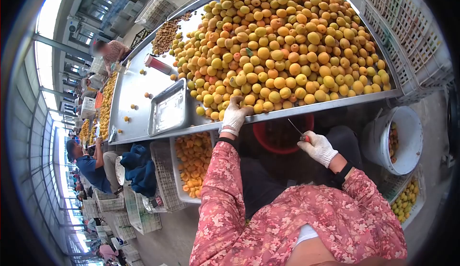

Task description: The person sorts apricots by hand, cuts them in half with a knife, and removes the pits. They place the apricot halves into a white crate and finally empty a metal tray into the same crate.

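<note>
My left hand (234,116), in a white glove with bare fingertips, is at the near rim of the metal table (282,111). Its thumb and fingers are bent around an apricot at the edge of the heap of apricots (273,50), partly hidden by the hand. My right hand (317,147), gloved the same way, is closed on the red handle of a small knife (296,128). The thin blade points up and left, over a red basin (275,136) below the table edge. What lies in the basin is dark and hard to make out.
A metal tray (167,107) and a red-and-white cylinder (158,65) sit left of the heap. Halved apricots fill a crate (194,163) below. A white bucket (400,141) and stacked crates (400,31) stand right. Co-workers (91,163) sit along the left.
</note>
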The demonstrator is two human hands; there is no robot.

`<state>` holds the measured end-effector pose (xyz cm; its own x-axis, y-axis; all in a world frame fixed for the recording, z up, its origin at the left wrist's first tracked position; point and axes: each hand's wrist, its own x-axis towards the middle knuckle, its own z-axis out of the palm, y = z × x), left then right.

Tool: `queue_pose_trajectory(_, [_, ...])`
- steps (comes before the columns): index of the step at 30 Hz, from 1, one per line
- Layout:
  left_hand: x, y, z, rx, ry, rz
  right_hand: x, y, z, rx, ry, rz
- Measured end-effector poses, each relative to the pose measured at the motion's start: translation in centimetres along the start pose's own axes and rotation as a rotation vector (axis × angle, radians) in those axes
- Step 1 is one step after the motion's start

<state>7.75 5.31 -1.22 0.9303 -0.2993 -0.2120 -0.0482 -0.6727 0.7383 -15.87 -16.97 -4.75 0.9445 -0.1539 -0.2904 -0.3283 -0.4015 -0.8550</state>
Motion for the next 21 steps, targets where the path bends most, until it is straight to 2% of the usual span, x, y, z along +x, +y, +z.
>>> queue_pose_trajectory(1, [0.3,-0.7,0.3,-0.053,0.081,0.024,-0.1,0.1,0.0,0.015,0.016,-0.007])
queue_pose_trajectory(2, [0.8,-2.0,0.5,-0.269,0.096,0.1,-0.2,0.2,-0.1,0.029,0.032,-0.013])
queue_pose_trajectory(3, [0.4,-1.6,-0.3,-0.495,0.05,0.028,-0.3,0.4,-0.1,0.025,0.032,-0.015])
queue_pose_trajectory(5, [-0.7,-1.0,-1.3,-0.827,0.087,-0.034,-0.4,0.6,0.0,0.046,0.055,-0.055])
queue_pose_trajectory(7, [-2.3,-1.3,-2.6,-0.821,0.087,-0.076,-0.3,0.3,0.0,0.033,0.023,-0.035])
queue_pose_trajectory(9, [-2.8,-3.0,-3.2,-0.74,0.083,0.104,-0.1,0.3,0.2,0.019,-0.007,-0.015])
queue_pose_trajectory(10, [-4.1,-2.2,-3.6,-0.956,0.069,-0.064,0.1,0.6,0.5,-0.002,-0.003,-0.03])
queue_pose_trajectory(13, [-5.6,-5.8,-3.7,-0.923,0.065,-0.009,0.2,0.6,0.8,-0.033,-0.013,-0.051])
queue_pose_trajectory(15, [-8.2,-7.2,-4.4,-0.922,0.045,-0.062,0.3,0.5,1.0,-0.044,-0.029,-0.058])
queue_pose_trajectory(17, [-10.8,-9.4,-4.8,-0.707,0.103,-0.041,0.3,0.6,1.2,-0.049,-0.032,-0.055])
queue_pose_trajectory(19, [-15.1,-11.3,-5.3,-0.477,0.179,0.069,0.1,0.2,1.0,-0.082,-0.049,-0.047])
queue_pose_trajectory(21, [-19.8,-17.5,-6.1,0.192,0.209,0.237,-0.1,0.1,0.8,-0.115,-0.068,-0.038])
